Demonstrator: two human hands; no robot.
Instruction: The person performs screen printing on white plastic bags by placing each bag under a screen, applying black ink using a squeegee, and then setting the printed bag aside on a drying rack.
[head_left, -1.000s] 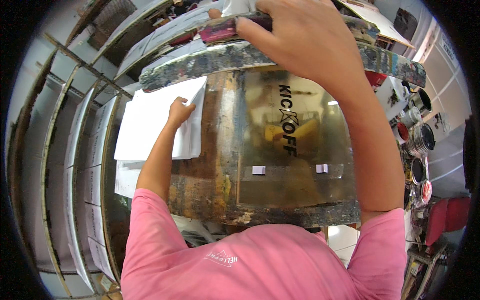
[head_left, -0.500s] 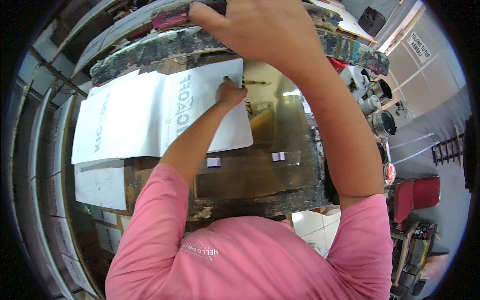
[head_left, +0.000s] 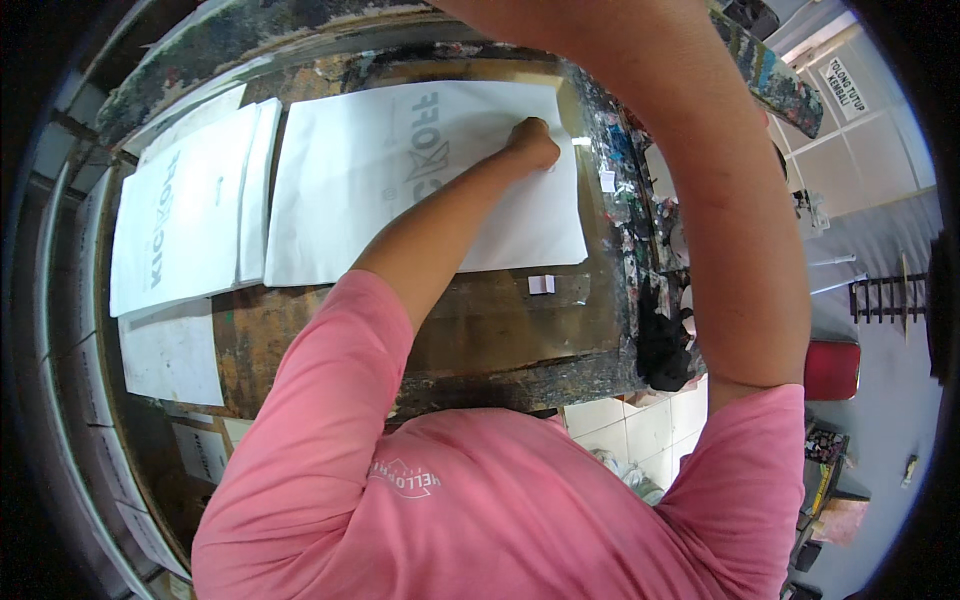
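Observation:
My left hand (head_left: pixel 533 146) rests on the right part of a flat white printed sheet (head_left: pixel 340 190), its fingers curled. Whether they pinch the sheet or something small is hidden. Beneath the sheet lies a brown, glossy board (head_left: pixel 480 335). Small pale tabs are stuck on it, one tab (head_left: pixel 541 284) just below the sheet's near edge and another tab (head_left: pixel 607 181) to its right. Over the right side stretches my right forearm (head_left: pixel 725 200); the hand itself is beyond the top edge. Left of the sheet sits a stack of similar printed sheets (head_left: pixel 190 220).
A paint-stained frame bar (head_left: pixel 210 75) runs across the far side, above the worktable. Black cloth (head_left: pixel 665 345) hangs at the table's right edge. Shelving with metal rails (head_left: pixel 50 290) stands at the left, and a red chair (head_left: pixel 832 370) at the right.
My left hand and the white sheet have moved right across the board, leaving a gap beside the stack. My right hand has gone out past the top edge. The view has shifted.

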